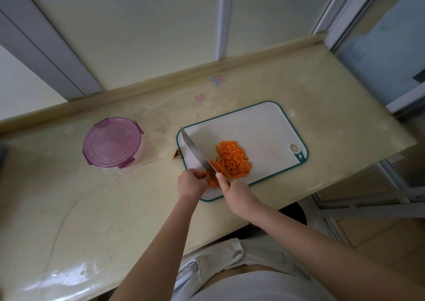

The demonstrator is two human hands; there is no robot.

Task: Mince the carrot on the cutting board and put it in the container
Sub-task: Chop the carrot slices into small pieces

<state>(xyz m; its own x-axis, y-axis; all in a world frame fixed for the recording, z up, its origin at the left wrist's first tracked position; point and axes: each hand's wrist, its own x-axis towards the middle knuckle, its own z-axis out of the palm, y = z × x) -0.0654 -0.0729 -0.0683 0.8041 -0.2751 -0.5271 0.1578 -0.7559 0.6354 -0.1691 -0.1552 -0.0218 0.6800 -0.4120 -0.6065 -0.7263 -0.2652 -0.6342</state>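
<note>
A white cutting board [264, 126] with a green rim lies on the counter. On it sits a pile of minced carrot [232, 157], with uncut carrot strips [216, 166] at its near left. My left hand [192, 182] holds the near ends of the strips with curled fingers. My right hand [236, 191] grips the handle of a knife [195, 151], index finger along the spine. The blade slants to the far left over the strips. A round container [112, 143] with a closed purple lid stands to the left of the board.
The beige stone counter [92, 208] runs along a wall with a raised back ledge [161, 80]. A small carrot end scrap [177, 154] lies just off the board's left edge. The counter's near edge drops off to the floor at the right.
</note>
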